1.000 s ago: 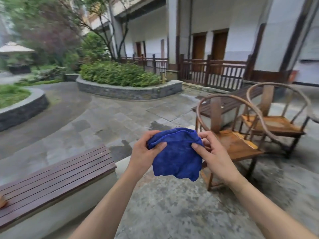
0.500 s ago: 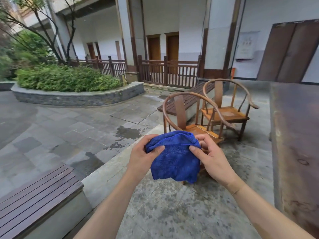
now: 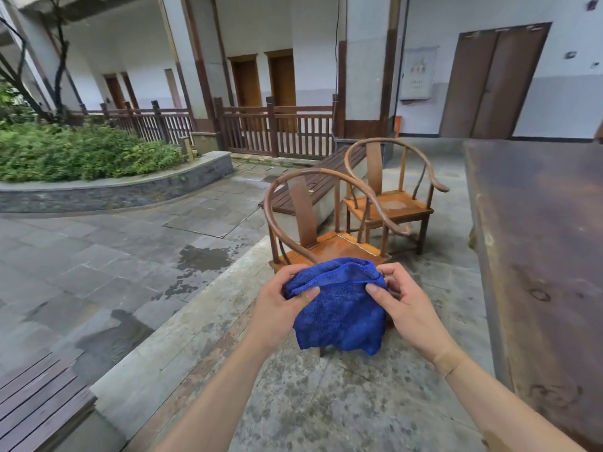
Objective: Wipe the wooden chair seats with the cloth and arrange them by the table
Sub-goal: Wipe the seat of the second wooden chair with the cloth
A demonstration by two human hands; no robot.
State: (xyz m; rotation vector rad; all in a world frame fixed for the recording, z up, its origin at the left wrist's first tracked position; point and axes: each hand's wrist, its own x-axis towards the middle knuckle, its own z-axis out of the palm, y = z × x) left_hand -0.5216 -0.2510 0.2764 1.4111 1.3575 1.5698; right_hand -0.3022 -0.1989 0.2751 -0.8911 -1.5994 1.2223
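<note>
Grey stone paving [image 3: 98, 256], wet in patches, made up the courtyard floor, with a white building and a brown railing [image 3: 277, 128] at the far side. A raised planter [image 3: 114, 187] of green shrubs lay at far left. A slatted bench [image 3: 42, 406] occupied the near left corner, and a second slatted bench [image 3: 313, 187] stood behind the chairs.

Two round-backed wooden chairs were observed in the middle of the scene. The near chair [image 3: 303, 216] stood directly beyond the hands, its orange seat glistening with moisture. The far chair [image 3: 391, 203] stood just beyond and to the right of it, its seat also showing a wet patch. Both stood on the paving to the left of a long dark counter [image 3: 538, 256], which ran along the right edge from near to far; neither chair touched it.

The blue cloth [image 3: 339, 308] was held in the air in front of the near chair, bunched and hanging down, and hid the front of that seat from view. The left hand [image 3: 280, 305] gripped the cloth's left upper edge, thumb pressed on the front face and fingers curled behind. The right hand [image 3: 408, 308] pinched the right upper edge between thumb and curled fingers. A skin-toned plaster was noted on the right wrist.
</note>
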